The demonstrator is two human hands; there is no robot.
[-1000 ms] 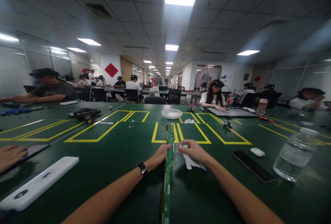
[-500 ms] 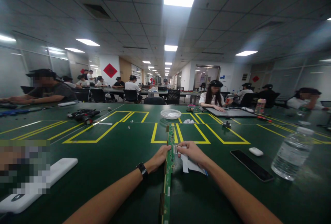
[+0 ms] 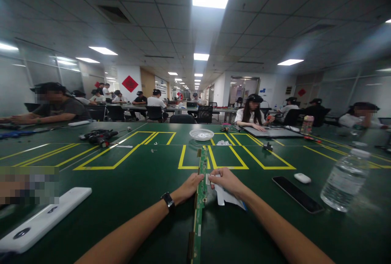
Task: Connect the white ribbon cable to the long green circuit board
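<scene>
A long narrow green circuit board (image 3: 198, 211) lies lengthwise on the dark green table (image 3: 143, 182), running away from me. My left hand (image 3: 188, 187), with a black watch on its wrist, grips the board's left edge, fingers curled over it. My right hand (image 3: 227, 180) is pinched on a small white strip (image 3: 222, 195) at the board's right edge; the strip trails down onto the table under my wrist.
A white dish (image 3: 202, 134) stands beyond the board. A black phone (image 3: 296, 194), white earbud case (image 3: 302, 178) and water bottle (image 3: 343, 180) sit right. A white flat case (image 3: 42, 219) lies left, by another person's blurred hand. Tools (image 3: 97, 135) lie far left; seated people surround the table.
Both hands stay on the board and the strip. The board's far end has tilted slightly to the right, and the view has shifted a little.
</scene>
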